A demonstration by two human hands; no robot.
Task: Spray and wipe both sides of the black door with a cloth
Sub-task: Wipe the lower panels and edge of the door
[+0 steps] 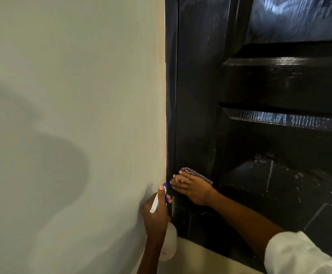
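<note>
Low in the frame's centre, the right hand (192,187) lies flat, fingers straight and together, pressing a crumpled purple-grey cloth (197,175) against the glossy black panelled door (280,86) filling the right half. Beside the pale wall (62,95), the left hand (156,212) grips a translucent spray bottle (170,244), thumb raised.

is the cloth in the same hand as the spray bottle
No, the left hand grips the spray bottle while the right hand presses the cloth flat against the black door.
</note>
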